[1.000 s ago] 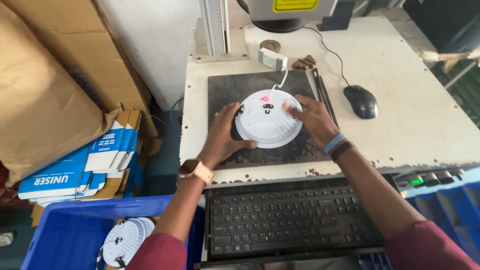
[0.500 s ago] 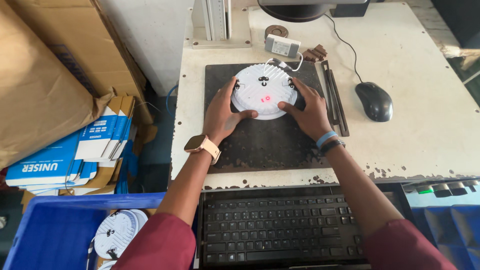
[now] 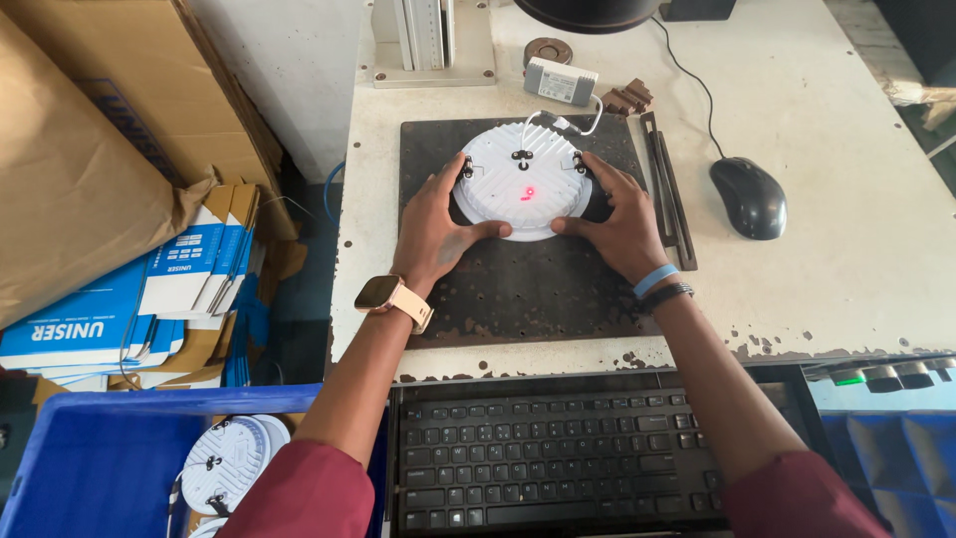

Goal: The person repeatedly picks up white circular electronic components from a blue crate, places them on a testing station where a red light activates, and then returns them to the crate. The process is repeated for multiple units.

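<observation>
While resting on the dark plate (image 3: pixel 518 289), 1 white round lamp disc (image 3: pixel 523 181) is sitting between both sets of fingers. Left hand (image 3: pixel 433 224) and right hand (image 3: pixel 619 221) are cupping its rim, fingers spread. Probably light, rigid, brittle; rim is offering best hold, just beyond the thumbs.

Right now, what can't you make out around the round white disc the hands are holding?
Head view only:
- Round white ribbed disc: its sides are covered by the left hand and right hand; its underside faces the dark metal plate.
- Dark machine head: cut off by the top edge.
- Red light mark: too small to tell its shape.
</observation>
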